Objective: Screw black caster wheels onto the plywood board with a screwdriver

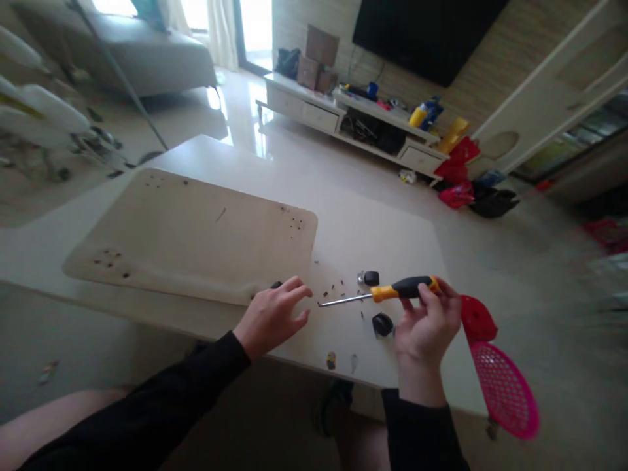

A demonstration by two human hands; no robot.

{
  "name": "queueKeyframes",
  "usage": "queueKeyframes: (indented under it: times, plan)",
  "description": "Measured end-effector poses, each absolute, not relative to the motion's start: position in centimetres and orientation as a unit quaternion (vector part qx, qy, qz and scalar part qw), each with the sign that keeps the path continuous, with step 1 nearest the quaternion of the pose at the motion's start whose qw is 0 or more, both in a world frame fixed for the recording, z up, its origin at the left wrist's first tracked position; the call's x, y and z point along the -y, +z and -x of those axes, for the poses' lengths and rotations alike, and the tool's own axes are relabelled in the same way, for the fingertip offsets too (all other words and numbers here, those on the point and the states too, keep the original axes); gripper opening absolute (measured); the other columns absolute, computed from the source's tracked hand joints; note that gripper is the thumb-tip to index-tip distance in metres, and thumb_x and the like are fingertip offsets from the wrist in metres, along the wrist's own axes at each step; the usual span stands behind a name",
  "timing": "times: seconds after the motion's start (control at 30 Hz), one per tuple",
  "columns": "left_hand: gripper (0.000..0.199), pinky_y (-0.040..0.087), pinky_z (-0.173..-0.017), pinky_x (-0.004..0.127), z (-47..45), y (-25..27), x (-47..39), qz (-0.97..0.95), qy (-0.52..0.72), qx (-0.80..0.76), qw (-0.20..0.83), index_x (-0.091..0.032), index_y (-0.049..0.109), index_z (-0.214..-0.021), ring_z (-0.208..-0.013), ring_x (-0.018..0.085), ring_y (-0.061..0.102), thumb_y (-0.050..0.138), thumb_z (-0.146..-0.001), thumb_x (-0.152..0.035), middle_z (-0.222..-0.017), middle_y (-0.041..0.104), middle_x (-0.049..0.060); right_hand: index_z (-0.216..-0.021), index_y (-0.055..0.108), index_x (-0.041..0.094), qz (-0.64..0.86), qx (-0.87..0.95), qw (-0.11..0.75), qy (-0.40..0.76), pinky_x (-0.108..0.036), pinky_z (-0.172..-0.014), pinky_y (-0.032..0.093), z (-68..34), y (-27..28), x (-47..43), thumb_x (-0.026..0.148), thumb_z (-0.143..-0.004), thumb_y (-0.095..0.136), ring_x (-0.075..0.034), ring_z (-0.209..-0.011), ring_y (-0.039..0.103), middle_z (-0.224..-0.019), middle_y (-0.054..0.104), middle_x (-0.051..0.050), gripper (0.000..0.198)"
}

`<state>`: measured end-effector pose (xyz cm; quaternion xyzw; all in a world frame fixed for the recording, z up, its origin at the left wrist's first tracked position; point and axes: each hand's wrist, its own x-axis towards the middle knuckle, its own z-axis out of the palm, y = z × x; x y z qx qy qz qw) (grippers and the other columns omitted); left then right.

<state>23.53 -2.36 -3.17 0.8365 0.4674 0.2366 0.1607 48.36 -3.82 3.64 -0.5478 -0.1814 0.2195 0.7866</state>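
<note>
My right hand (426, 320) is closed round the handle of a yellow and black screwdriver (405, 288). Its shaft points left, and a small dark screw seems to sit at the tip. Close to that tip, my left hand (277, 314) has its fingers apart and nothing visible between them. A flat cream board (196, 235) with rounded corners and groups of screw holes lies beyond my left hand. Behind the left fingers a dark piece (275, 285) shows in part at the board's near corner. Several small screws (333, 286) are scattered by two black casters (371, 278) (381, 324).
All this lies on a white table (387, 235). Near its front edge are a small yellow item (331, 360) and a clear small piece (354, 362). A pink mesh paddle (507, 389) and a red object (478, 318) are at the right edge. Beyond stands a TV cabinet (318, 118).
</note>
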Motion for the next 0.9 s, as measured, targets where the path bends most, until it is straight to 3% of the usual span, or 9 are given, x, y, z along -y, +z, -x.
queueKeyframes:
  times: [0.33,0.9]
  plan:
    - [0.020,0.039,-0.053,0.028,-23.8,-2.9,2.4,-0.845,0.304,-0.429,0.095,-0.021,0.073,-0.109,-0.059,0.012,0.060,0.075,-0.090,-0.024,-0.109,0.077,0.003,-0.099,0.064,0.024,0.565,0.149,0.776,0.238,-0.024,-0.064,0.056,-49.8,3.6,4.2,0.025,-0.056,0.082,-0.012,-0.091,0.064,-0.103,0.063,0.003,0.047]
    - [0.014,0.045,-0.054,0.025,-23.2,-1.7,2.6,-0.808,0.383,-0.430,0.122,-0.020,0.074,-0.109,-0.051,0.006,0.051,0.071,-0.096,-0.022,-0.101,0.075,0.000,-0.097,0.063,0.022,0.547,0.074,0.783,0.286,-0.028,-0.071,0.054,-47.9,2.8,2.5,0.023,-0.054,0.081,-0.013,-0.090,0.064,-0.101,0.065,0.004,0.046]
